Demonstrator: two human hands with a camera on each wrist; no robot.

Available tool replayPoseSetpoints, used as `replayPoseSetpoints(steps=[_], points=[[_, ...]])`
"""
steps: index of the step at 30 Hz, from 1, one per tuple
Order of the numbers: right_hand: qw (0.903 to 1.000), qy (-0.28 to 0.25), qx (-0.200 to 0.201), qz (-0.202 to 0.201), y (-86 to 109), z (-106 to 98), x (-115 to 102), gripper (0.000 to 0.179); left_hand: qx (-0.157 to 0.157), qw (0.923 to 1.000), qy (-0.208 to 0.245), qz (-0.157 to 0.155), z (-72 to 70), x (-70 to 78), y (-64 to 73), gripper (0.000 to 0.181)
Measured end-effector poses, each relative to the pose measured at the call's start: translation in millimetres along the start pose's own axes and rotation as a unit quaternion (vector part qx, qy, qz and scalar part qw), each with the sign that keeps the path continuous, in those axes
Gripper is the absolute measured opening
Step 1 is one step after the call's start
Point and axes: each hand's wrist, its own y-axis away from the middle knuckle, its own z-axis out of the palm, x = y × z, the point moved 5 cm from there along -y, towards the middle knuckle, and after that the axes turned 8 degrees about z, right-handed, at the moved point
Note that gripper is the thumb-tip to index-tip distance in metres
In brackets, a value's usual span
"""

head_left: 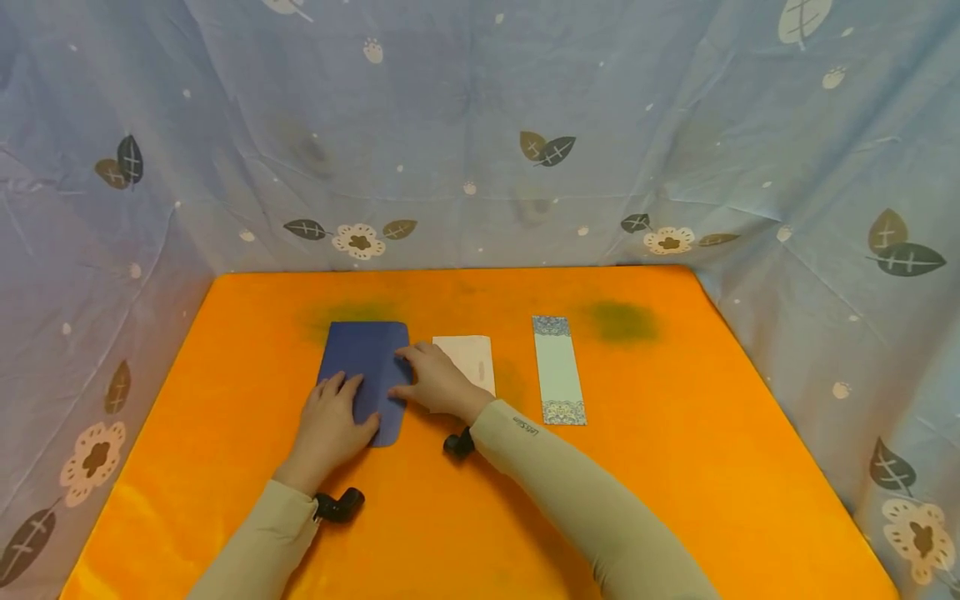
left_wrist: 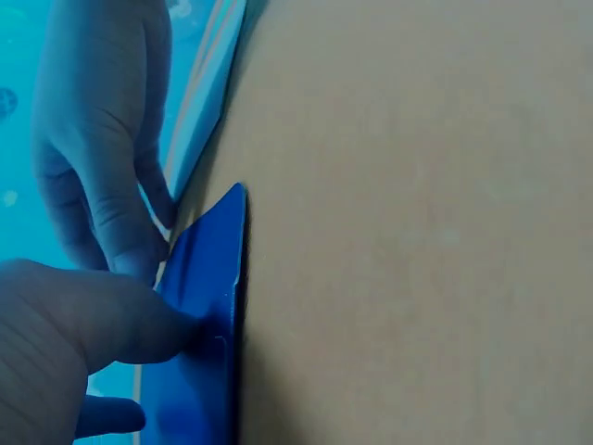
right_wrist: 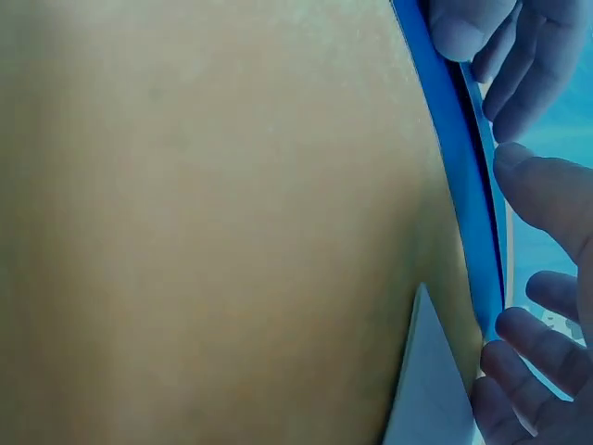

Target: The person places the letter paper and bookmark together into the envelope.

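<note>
A dark blue booklet [head_left: 365,346] with rounded right corners lies flat on the orange tabletop. My left hand [head_left: 327,425] rests on its lower left part, fingers spread and thumb near the bottom edge. At the booklet's right edge is my right hand [head_left: 438,382], thumb and fingers apart, their tips at the cover. The right wrist view shows a dark slit along the side of the blue booklet [right_wrist: 454,167]. Just right of it lies a white booklet or card [head_left: 471,350], its lower part hidden under my right hand and wrist.
A pale green strip [head_left: 558,371] with lace-patterned ends lies farther right, apart from the white piece. The orange tabletop [head_left: 675,467] is bounded at the back and sides by a blue-grey curtain [head_left: 465,125] with leaf and flower prints.
</note>
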Motion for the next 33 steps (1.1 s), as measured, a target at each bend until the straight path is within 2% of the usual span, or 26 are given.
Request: replayPoseSetpoints(steps=[3, 7, 11, 14, 16, 23, 33], points=[[0.9999, 0.012, 0.000, 0.006, -0.8, 1.8, -1.8, 0.071, -0.006, 0.9998, 0.020, 0.000, -2.0, 0.0, 1.1, 0.071], [0.9984, 0.055, 0.006, 0.008, -0.3, 5.1, -2.4, 0.068, -0.010, 0.9992, 0.037, -0.007, -1.6, 0.8, 2.6, 0.073], [0.9971, 0.075, 0.013, 0.002, 0.4, 7.1, -4.4, 0.067, -0.002, 0.9997, 0.010, -0.024, -2.1, 0.4, 4.5, 0.077], [0.9973, 0.071, 0.016, -0.001, 1.2, 7.4, -5.5, 0.066, 0.002, 0.9989, -0.019, -0.042, -3.3, 0.8, 5.7, 0.079], [0.9972, 0.073, 0.016, -0.003, 1.6, 7.9, -5.9, 0.066, -0.002, 0.9982, -0.023, -0.055, -4.7, 1.2, 6.1, 0.080], [0.9963, 0.083, 0.017, -0.009, 3.0, 11.2, -7.3, 0.065, -0.035, 0.9947, 0.019, -0.094, -8.6, -0.8, 9.7, 0.086], [0.9931, 0.117, -0.003, 0.003, 1.2, 9.3, -13.6, 0.067, -0.022, 0.9951, 0.032, -0.092, -8.3, -0.6, 11.2, 0.086]])
